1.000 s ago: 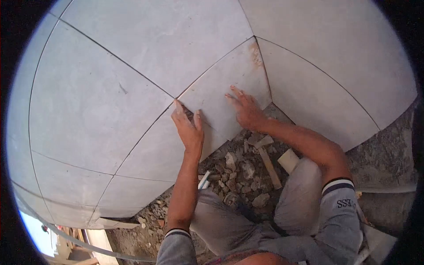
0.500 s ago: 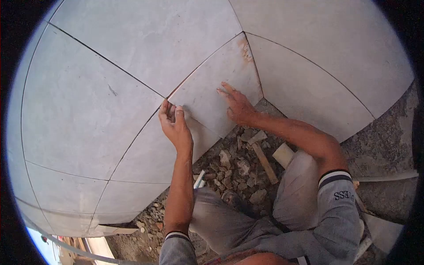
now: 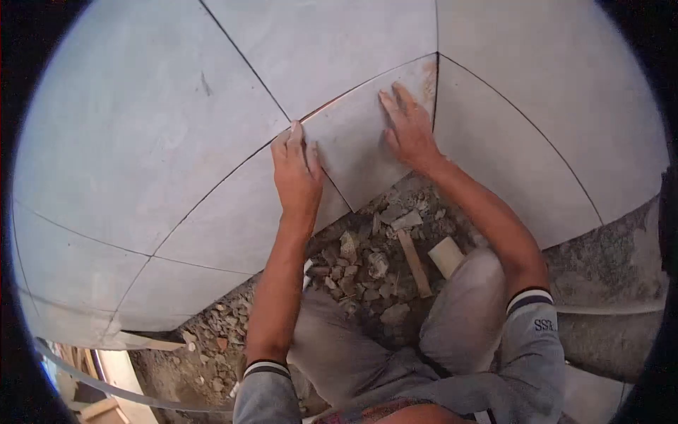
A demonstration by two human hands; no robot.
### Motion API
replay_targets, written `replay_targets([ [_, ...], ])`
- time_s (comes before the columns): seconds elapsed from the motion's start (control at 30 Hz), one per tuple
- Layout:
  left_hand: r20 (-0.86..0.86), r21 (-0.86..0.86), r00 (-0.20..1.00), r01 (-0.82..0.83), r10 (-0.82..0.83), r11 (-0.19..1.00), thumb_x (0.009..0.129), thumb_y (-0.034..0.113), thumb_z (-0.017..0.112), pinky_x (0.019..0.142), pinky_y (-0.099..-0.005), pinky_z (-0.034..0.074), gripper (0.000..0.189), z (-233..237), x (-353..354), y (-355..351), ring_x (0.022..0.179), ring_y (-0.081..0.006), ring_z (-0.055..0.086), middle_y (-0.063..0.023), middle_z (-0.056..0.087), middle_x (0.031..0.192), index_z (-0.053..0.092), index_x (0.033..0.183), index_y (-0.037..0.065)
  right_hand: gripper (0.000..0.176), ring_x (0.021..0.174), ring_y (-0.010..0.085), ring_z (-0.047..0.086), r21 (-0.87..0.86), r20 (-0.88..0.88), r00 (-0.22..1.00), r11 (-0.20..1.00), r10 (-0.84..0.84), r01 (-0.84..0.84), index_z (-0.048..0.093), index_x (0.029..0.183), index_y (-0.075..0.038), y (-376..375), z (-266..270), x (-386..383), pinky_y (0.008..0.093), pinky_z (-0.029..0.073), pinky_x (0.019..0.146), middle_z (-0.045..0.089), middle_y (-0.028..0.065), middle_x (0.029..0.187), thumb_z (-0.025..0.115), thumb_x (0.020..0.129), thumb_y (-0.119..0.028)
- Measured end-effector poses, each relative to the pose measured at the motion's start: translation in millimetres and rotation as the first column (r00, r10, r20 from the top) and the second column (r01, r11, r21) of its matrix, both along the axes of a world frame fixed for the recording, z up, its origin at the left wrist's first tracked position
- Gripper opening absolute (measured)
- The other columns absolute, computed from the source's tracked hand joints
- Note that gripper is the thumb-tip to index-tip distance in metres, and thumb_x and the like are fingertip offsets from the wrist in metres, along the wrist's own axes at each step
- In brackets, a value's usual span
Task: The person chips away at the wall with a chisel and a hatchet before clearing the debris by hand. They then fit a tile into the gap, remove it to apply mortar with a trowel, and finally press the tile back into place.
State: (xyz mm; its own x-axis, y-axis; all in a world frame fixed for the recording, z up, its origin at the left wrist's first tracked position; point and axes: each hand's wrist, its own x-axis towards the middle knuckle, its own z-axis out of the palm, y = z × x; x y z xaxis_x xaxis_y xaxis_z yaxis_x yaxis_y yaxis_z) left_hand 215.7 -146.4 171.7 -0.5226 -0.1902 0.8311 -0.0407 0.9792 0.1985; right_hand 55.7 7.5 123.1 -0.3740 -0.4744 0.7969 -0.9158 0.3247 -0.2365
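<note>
A cut grey tile [image 3: 353, 138] sits at the corner of a tiled wall, below a larger tile [image 3: 339, 42]. A thin gap shows along part of its upper edge, and its upper right corner is chipped with brownish marks. My left hand [image 3: 297, 173] is open, its fingertips on the joint at the tile's upper left corner, beside the neighbouring tile [image 3: 233, 205]. Higher on the right, my right hand [image 3: 411, 138] presses its spread fingers on the cut tile near the chipped edge. Neither hand grips anything.
Broken stone rubble [image 3: 360, 265] lies along the foot of the wall, around my knees. Among it are a wooden strip [image 3: 414, 263] and a pale block [image 3: 446, 256]. The adjoining tiled wall [image 3: 522, 141] rises at right. Wood pieces [image 3: 106, 381] lie at lower left.
My right hand has moved up the cut tile toward its upper right corner. The tile's left edge now lines up closer with its neighbour. My left fingers reach over the joint. The view has shifted.
</note>
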Motion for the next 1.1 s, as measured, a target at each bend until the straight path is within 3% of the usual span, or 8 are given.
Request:
replay_targets([
  [0.57, 0.022, 0.038, 0.999, -0.036, 0.035, 0.999, 0.084, 0.008, 0.056, 0.066, -0.0407, 0.049, 0.019, 7, -3, -12, 0.079, -0.033, 0.057, -0.0145, 0.051, 0.091, 0.052, 0.102, 0.003, 0.063, 0.117, 0.0411, 0.038, 0.037, -0.158, 0.987, 0.999, -0.012, 0.018, 0.042, 0.13, -0.005, -17, 26, 2, 0.0498, 0.031, 0.094, 0.037, 0.0259, 0.127, 0.053, 0.068, -0.002],
  [0.73, 0.023, 0.096, 0.999, -0.032, 0.03, 0.995, 0.085, 0.014, 0.056, 0.068, -0.0374, 0.049, 0.014, -1, -9, -23, 0.081, -0.0305, 0.057, -0.0116, 0.054, 0.09, 0.055, 0.097, 0.007, 0.054, 0.112, 0.034, 0.045, -0.073, -0.147, 0.989, 0.997, 0.003, -0.014, 0.044, 0.124, 0.001, 0, 15, -28, 0.0408, 0.038, 0.09, 0.041, 0.0237, 0.125, 0.057, 0.072, -0.007],
  [0.77, 0.023, 0.122, 0.998, -0.061, 0.058, 0.991, 0.085, 0.014, 0.056, 0.068, -0.0374, 0.049, 0.014, -1, -9, -24, 0.081, -0.0305, 0.057, -0.0116, 0.054, 0.09, 0.055, 0.097, 0.007, 0.049, 0.104, 0.0295, 0.05, -0.196, 0.124, 0.987, 0.978, 0.1, -0.075, 0.045, 0.121, 0.002, 4, 3, -43, 0.0378, 0.042, 0.085, 0.047, 0.0213, 0.119, 0.057, 0.075, -0.009],
  [0.8, 0.017, 0.122, 0.999, -0.049, 0.047, 0.991, 0.085, 0.014, 0.056, 0.069, -0.0373, 0.049, 0.014, 0, -9, -22, 0.082, -0.0308, 0.057, -0.0117, 0.054, 0.09, 0.055, 0.097, 0.007, 0.044, 0.097, 0.0251, 0.055, -0.32, 0.382, 0.9, 0.944, 0.209, -0.084, 0.046, 0.119, 0.004, 10, -18, -56, 0.0347, 0.045, 0.08, 0.053, 0.019, 0.112, 0.057, 0.078, -0.011],
  [0.83, 0.011, 0.119, 0.999, -0.033, 0.032, 0.992, 0.085, 0.014, 0.056, 0.07, -0.0372, 0.049, 0.014, -1, -9, -20, 0.082, -0.0311, 0.057, -0.0118, 0.054, 0.091, 0.055, 0.097, 0.007, 0.044, 0.097, 0.0251, 0.055, -0.3, 0.39, 0.894, 0.949, 0.219, -0.101, 0.046, 0.119, 0.004, 17, -32, -63, 0.0347, 0.045, 0.08, 0.053, 0.019, 0.112, 0.057, 0.078, -0.011],
  [0.93, 0.003, 0.115, 1.0, -0.03, 0.03, 0.993, 0.084, 0.013, 0.056, 0.072, -0.0373, 0.049, 0.015, -2, -9, -21, 0.084, -0.0311, 0.057, -0.0121, 0.054, 0.092, 0.056, 0.097, 0.007, 0.035, 0.074, 0.0187, 0.059, -0.164, 0.877, 0.46, 0.986, 0.14, 0.013, 0.049, 0.115, 0.003, 29, -73, -64, 0.0305, 0.049, 0.069, 0.061, 0.0107, 0.086, 0.05, 0.086, -0.015],
  [0.97, 0.004, 0.121, 0.999, -0.036, 0.036, 0.992, 0.084, 0.013, 0.056, 0.072, -0.0373, 0.049, 0.015, -3, -9, -20, 0.084, -0.0311, 0.057, -0.0121, 0.054, 0.092, 0.056, 0.097, 0.007, 0.033, 0.068, 0.0181, 0.058, -0.081, 0.957, 0.282, 0.996, 0.07, 0.028, 0.049, 0.115, 0.002, 30, -89, -59, 0.0305, 0.049, 0.066, 0.061, 0.0088, 0.08, 0.048, 0.087, -0.015],
  [1.1, -0.059, 0.197, 0.997, 0.06, -0.049, 0.978, 0.082, 0.008, 0.057, 0.072, -0.0395, 0.048, 0.02, -9, -8, -18, 0.087, -0.0326, 0.056, -0.0134, 0.053, 0.095, 0.055, 0.101, 0.007, 0.031, 0.075, 0.0211, 0.059, 0.248, 0.969, 0.051, 0.935, -0.243, -0.255, 0.052, 0.11, -0.002, 33, -180, -76, 0.0317, 0.051, 0.062, 0.059, 0.0107, 0.086, 0.051, 0.085, -0.019],
])
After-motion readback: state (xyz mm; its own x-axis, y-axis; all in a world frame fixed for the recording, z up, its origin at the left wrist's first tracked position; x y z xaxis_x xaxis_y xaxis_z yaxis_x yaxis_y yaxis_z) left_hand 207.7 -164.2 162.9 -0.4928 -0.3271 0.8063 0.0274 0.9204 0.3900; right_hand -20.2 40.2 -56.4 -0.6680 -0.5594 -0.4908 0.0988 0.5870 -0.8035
